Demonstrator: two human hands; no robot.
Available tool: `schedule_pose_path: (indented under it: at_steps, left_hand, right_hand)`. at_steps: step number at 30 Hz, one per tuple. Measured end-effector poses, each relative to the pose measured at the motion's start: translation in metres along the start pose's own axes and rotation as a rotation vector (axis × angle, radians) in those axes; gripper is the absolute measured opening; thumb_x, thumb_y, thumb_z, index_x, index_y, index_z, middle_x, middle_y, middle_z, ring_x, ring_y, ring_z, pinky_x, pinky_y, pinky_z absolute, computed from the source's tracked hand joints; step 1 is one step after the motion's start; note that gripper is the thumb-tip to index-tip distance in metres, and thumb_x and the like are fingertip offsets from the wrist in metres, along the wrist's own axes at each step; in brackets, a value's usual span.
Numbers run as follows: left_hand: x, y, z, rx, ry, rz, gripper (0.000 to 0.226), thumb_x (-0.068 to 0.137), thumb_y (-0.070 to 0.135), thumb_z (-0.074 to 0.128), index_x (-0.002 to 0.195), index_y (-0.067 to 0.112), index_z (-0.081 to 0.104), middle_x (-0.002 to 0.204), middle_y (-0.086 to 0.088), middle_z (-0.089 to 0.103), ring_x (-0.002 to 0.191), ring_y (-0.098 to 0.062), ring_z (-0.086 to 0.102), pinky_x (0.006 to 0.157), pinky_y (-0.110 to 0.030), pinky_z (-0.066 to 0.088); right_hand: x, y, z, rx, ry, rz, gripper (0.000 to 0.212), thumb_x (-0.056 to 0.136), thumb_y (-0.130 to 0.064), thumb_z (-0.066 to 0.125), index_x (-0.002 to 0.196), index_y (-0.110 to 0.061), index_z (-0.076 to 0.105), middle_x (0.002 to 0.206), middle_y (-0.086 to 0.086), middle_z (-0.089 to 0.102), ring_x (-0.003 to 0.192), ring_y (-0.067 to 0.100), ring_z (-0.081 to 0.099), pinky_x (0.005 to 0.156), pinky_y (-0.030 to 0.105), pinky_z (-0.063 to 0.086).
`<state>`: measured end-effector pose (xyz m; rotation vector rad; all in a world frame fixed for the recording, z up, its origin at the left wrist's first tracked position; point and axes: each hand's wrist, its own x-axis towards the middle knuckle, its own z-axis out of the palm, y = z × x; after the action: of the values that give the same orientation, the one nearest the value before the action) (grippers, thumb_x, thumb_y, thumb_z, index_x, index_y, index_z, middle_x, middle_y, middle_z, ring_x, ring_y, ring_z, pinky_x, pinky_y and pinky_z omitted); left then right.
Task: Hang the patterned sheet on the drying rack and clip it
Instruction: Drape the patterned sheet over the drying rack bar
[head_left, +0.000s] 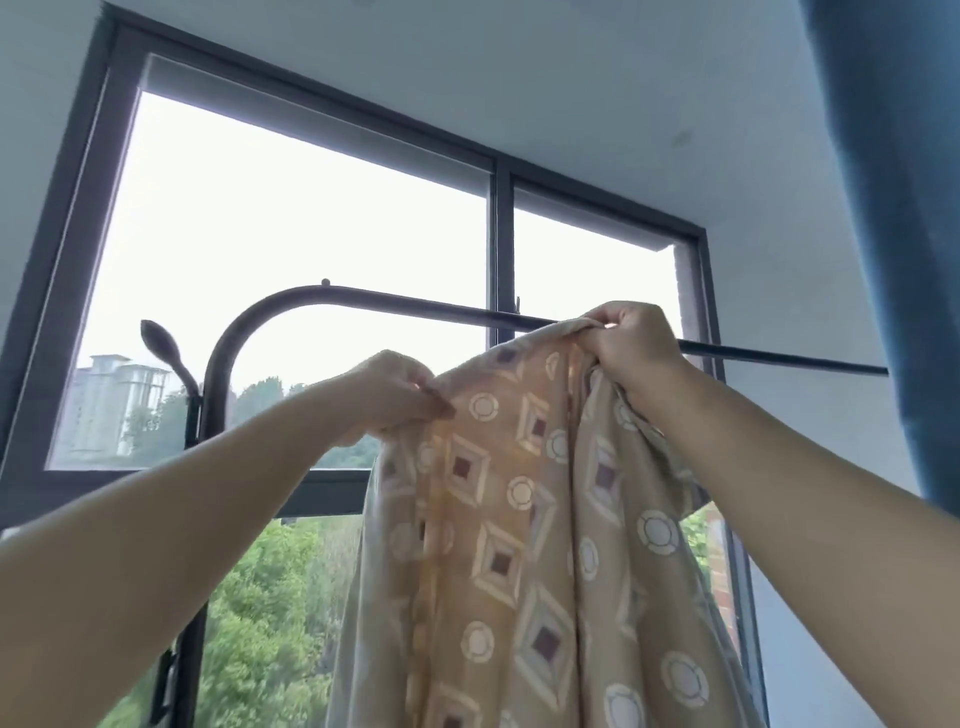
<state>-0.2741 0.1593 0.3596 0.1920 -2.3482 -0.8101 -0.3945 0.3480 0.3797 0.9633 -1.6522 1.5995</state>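
Before the big window (291, 234), the patterned sheet (519, 519) hangs bunched by the rack's top bar (415, 304), seemingly not yet over it, with the right hand (631, 343) gripping its top edge at the bar and the left hand (387, 395) pinching it lower left, so next it wants lifting across.

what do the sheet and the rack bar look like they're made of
The sheet looks like thin woven cloth, perhaps cotton, matte: it hangs in soft folds and daylight glows through it. The rack bar looks like metal tube with a dark, slightly glossy coat: it curves smoothly at the corner and carries a thin highlight.
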Motion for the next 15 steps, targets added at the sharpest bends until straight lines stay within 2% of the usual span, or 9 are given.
schedule_pose_path:
  at_steps: [2,5,6,8,9,10,13,14,15]
  left_hand:
    - [-0.002,-0.029,0.008,0.009,0.055,-0.066,0.020,0.083,0.021,0.067,0.072,0.007,0.058,0.065,-0.004,0.059,0.053,-0.014,0.053,0.047,-0.017,0.047]
    - [-0.012,-0.047,0.011,0.163,-0.060,-0.182,0.028,0.087,0.031,0.062,0.072,0.008,0.056,0.064,-0.003,0.058,0.050,-0.013,0.052,0.042,-0.017,0.043]
    - [-0.009,-0.040,0.005,0.171,0.012,-0.141,0.032,0.088,0.032,0.060,0.071,0.006,0.056,0.063,-0.003,0.057,0.049,-0.014,0.052,0.041,-0.019,0.043]
    - [0.001,-0.013,-0.012,0.035,0.404,0.062,0.034,0.089,0.033,0.060,0.072,0.004,0.055,0.061,-0.004,0.051,0.049,-0.016,0.046,0.043,-0.024,0.038]
    - [0.005,0.000,-0.020,-0.035,0.541,0.168,0.032,0.089,0.032,0.060,0.074,0.004,0.057,0.062,-0.005,0.050,0.052,-0.017,0.044,0.046,-0.023,0.037]
    - [0.007,0.011,-0.023,-0.039,0.553,0.234,0.030,0.089,0.031,0.059,0.072,0.006,0.057,0.062,-0.004,0.049,0.054,-0.016,0.043,0.048,-0.023,0.037]
    - [0.003,-0.002,-0.009,0.331,0.088,0.105,0.042,0.089,0.038,0.057,0.056,0.015,0.042,0.055,0.000,0.039,0.050,-0.014,0.034,0.048,-0.024,0.032]
    - [0.003,-0.011,-0.008,0.345,0.066,0.055,0.045,0.086,0.041,0.059,0.055,0.016,0.041,0.053,0.001,0.038,0.048,-0.013,0.033,0.046,-0.023,0.030]
    - [0.002,-0.017,-0.010,0.289,0.122,0.041,0.046,0.084,0.043,0.062,0.055,0.015,0.042,0.051,0.001,0.037,0.044,-0.013,0.033,0.043,-0.022,0.029]
  right_hand:
    - [0.001,0.009,-0.008,-0.071,0.091,-0.002,0.008,0.085,-0.008,0.062,0.083,-0.009,0.070,0.080,0.005,0.063,0.078,0.019,0.057,0.066,0.024,0.044]
    - [0.001,0.017,-0.019,-0.134,0.091,-0.025,0.010,0.086,-0.007,0.060,0.081,-0.010,0.068,0.078,0.004,0.061,0.077,0.018,0.055,0.063,0.023,0.042]
    - [0.003,0.018,-0.023,-0.142,0.091,-0.039,0.010,0.087,-0.008,0.060,0.081,-0.010,0.067,0.077,0.003,0.061,0.076,0.018,0.055,0.060,0.023,0.041]
    - [0.008,0.016,-0.030,-0.132,0.180,-0.069,0.009,0.088,-0.012,0.059,0.085,-0.009,0.067,0.077,0.002,0.059,0.074,0.017,0.054,0.057,0.023,0.039]
    - [0.009,0.014,-0.033,-0.128,0.230,-0.097,0.011,0.089,-0.016,0.057,0.084,-0.009,0.065,0.075,0.001,0.058,0.072,0.017,0.053,0.057,0.024,0.037]
    - [0.010,0.014,-0.035,-0.171,0.217,-0.123,0.015,0.090,-0.019,0.055,0.080,-0.010,0.061,0.072,-0.001,0.055,0.069,0.015,0.050,0.055,0.024,0.034]
    - [-0.003,0.020,-0.028,-0.501,-0.167,-0.073,0.032,0.091,-0.028,0.053,0.065,-0.011,0.046,0.064,0.003,0.049,0.064,0.018,0.044,0.050,0.027,0.028]
    - [-0.006,0.027,-0.029,-0.534,-0.230,-0.019,0.033,0.090,-0.032,0.056,0.066,-0.010,0.047,0.066,0.008,0.051,0.066,0.020,0.045,0.052,0.029,0.028]
    - [-0.010,0.032,-0.031,-0.518,-0.229,0.022,0.032,0.088,-0.034,0.059,0.068,-0.010,0.050,0.068,0.011,0.052,0.067,0.020,0.045,0.052,0.029,0.028]
